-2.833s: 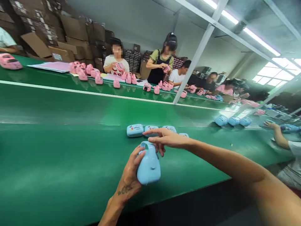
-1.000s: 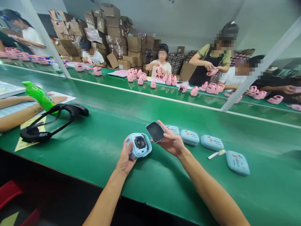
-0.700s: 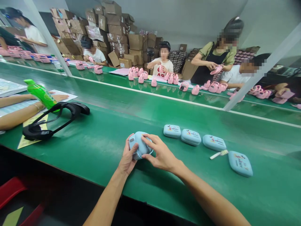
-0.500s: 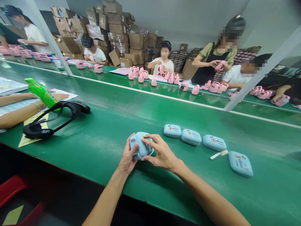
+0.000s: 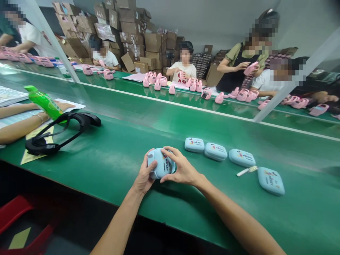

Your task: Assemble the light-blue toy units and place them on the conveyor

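Note:
Both my hands hold one light blue toy camera just above the green belt near its front edge. My left hand grips its left side with fingers curled. My right hand wraps over its right side, pressing the printed blue cover plate against the body. To the right, a row of three loose blue covers lies on the belt, a further blue cover apart from them, and a small white tool between.
A black headset strap and a green bottle lie at the left by another person's forearms. Several people across the belt handle pink toy cameras. Cardboard boxes are stacked behind. A slanted metal post stands at the right.
My right hand brought a blue cover from the row to the camera's lens side and pressed it on. The camera has since turned so the printed cover faces up.

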`<state>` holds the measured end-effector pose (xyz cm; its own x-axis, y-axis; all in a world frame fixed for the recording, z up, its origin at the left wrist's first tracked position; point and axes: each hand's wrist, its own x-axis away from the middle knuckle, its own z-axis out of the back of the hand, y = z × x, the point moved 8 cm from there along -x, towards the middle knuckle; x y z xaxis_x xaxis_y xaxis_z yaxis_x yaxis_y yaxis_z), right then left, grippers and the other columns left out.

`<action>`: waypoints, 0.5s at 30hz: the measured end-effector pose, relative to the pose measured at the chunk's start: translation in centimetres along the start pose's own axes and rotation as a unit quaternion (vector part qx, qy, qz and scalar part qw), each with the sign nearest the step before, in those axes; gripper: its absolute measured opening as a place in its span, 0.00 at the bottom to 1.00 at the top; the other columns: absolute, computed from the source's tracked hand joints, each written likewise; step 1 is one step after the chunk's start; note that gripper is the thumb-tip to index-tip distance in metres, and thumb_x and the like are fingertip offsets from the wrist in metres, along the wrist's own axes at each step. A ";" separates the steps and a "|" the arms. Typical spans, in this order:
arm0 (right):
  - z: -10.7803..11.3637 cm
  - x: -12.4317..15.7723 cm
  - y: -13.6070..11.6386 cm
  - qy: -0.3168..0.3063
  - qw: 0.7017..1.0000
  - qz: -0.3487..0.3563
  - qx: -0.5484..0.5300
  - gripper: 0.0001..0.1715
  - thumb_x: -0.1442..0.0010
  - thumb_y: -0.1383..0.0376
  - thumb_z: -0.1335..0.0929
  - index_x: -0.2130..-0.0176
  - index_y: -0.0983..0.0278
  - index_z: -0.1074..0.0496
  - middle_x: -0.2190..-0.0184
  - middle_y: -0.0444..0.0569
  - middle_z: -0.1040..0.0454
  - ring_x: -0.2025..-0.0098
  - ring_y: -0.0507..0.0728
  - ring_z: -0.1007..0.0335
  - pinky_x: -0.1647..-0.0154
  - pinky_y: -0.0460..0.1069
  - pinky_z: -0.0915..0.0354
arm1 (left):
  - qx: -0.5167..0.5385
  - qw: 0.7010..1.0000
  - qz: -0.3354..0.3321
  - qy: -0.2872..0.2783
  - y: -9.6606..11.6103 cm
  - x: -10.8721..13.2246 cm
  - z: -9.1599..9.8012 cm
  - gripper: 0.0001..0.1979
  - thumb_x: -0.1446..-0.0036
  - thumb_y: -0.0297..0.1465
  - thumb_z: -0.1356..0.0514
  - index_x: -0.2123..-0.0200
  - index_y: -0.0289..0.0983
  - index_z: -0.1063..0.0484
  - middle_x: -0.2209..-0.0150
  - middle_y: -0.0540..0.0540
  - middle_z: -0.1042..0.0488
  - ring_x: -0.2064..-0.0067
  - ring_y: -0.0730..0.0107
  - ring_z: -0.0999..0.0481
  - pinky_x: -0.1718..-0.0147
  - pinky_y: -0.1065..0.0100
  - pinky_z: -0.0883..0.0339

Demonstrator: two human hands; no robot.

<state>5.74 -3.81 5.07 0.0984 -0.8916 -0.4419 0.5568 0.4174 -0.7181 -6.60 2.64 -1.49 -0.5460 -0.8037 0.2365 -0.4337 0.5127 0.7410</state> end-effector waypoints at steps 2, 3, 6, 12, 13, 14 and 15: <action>0.0 0.0 -0.1 -0.007 1.000 0.002 0.005 0.62 0.55 0.42 0.21 0.30 0.54 0.42 0.33 0.62 0.42 0.31 0.70 0.43 0.32 0.67 0.42 | 0.001 1.000 0.005 -0.004 -0.1 0.0 -0.1 0.38 0.57 0.34 0.23 0.42 0.45 0.31 0.49 0.45 0.22 0.52 0.56 0.21 0.53 0.62 0.26; 0.0 0.0 -0.1 -0.010 1.000 0.004 0.006 0.61 0.54 0.42 0.21 0.30 0.53 0.42 0.33 0.61 0.42 0.31 0.70 0.43 0.33 0.67 0.42 | 0.001 1.000 0.009 -0.006 -0.1 0.1 -0.1 0.37 0.57 0.34 0.23 0.42 0.45 0.31 0.49 0.44 0.22 0.52 0.56 0.21 0.53 0.62 0.26; 0.2 0.0 -0.3 -0.012 1.000 0.010 0.010 0.61 0.54 0.42 0.21 0.30 0.52 0.42 0.33 0.61 0.42 0.32 0.71 0.42 0.33 0.67 0.41 | 0.003 1.000 0.011 -0.010 -0.2 0.2 -0.3 0.37 0.57 0.34 0.23 0.43 0.46 0.30 0.49 0.45 0.22 0.52 0.56 0.21 0.54 0.62 0.26; 0.0 0.1 -0.4 -0.019 0.999 0.011 0.029 0.62 0.56 0.41 0.21 0.30 0.51 0.42 0.33 0.61 0.42 0.33 0.72 0.42 0.33 0.69 0.43 | 0.005 1.000 0.014 -0.009 -0.2 0.3 -0.3 0.40 0.61 0.32 0.21 0.43 0.45 0.29 0.52 0.44 0.21 0.53 0.56 0.21 0.55 0.64 0.26; -0.1 0.1 -0.4 -0.018 0.999 0.011 0.034 0.63 0.56 0.40 0.21 0.30 0.52 0.42 0.33 0.61 0.42 0.32 0.72 0.43 0.33 0.70 0.43 | 0.002 1.000 0.013 -0.008 -0.2 0.3 -0.3 0.41 0.62 0.31 0.21 0.43 0.44 0.29 0.52 0.44 0.21 0.53 0.57 0.21 0.55 0.65 0.26; -0.2 0.1 -0.4 -0.017 0.999 0.010 0.039 0.63 0.56 0.40 0.21 0.30 0.52 0.42 0.33 0.61 0.42 0.32 0.73 0.43 0.33 0.70 0.44 | 0.000 1.000 0.011 -0.005 -0.2 0.3 -0.3 0.41 0.63 0.30 0.21 0.43 0.44 0.30 0.52 0.44 0.21 0.54 0.57 0.21 0.55 0.65 0.26; -0.3 0.1 -0.4 -0.017 0.999 0.011 0.043 0.63 0.56 0.40 0.21 0.30 0.52 0.42 0.32 0.61 0.42 0.32 0.73 0.44 0.33 0.71 0.45 | 0.001 1.000 0.011 -0.002 -0.2 0.2 -0.3 0.40 0.62 0.29 0.22 0.43 0.44 0.29 0.52 0.45 0.21 0.54 0.58 0.20 0.55 0.65 0.26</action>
<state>5.24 -3.98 5.13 0.1386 -0.8887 -0.4371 0.6229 0.4213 -0.6592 -6.46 2.28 -1.42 -0.5582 -0.7913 0.2495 -0.4228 0.5300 0.7351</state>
